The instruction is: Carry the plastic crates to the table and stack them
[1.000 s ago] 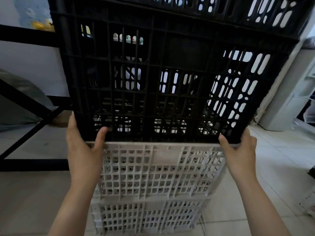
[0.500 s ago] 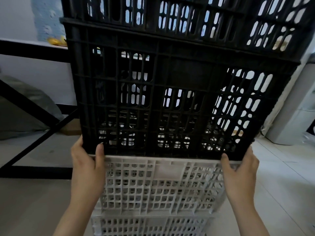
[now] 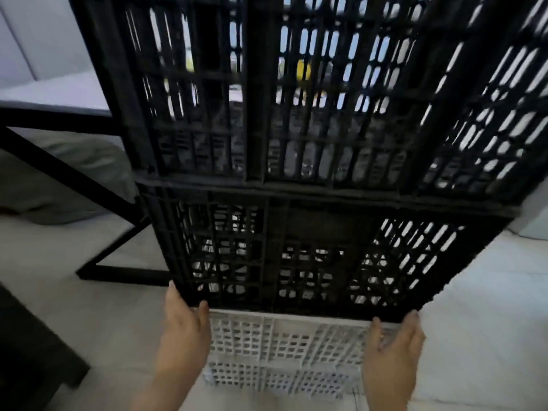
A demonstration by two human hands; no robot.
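Note:
A tall stack of slatted plastic crates fills the view. Two black crates show: an upper one (image 3: 296, 99) and a lower one (image 3: 311, 256), sitting on white crates (image 3: 284, 351) at the bottom. My left hand (image 3: 184, 330) grips the lower left corner of the lower black crate, thumb on its front. My right hand (image 3: 391, 348) holds the lower right corner, fingers spread against the white crate's side. The stack leans away from me and hides most of what is behind it.
A black metal table frame (image 3: 83, 179) with a diagonal brace stands at the left, its white top (image 3: 56, 90) above. A grey-green bag (image 3: 59, 179) lies under it. A dark object (image 3: 29, 351) sits at the lower left. Pale tiled floor (image 3: 480, 307) lies to the right.
The view has tilted and the stack looms higher, with the upper black crate now filling the top. Both hands have slid lower in frame, still on the lower black crate's bottom corners.

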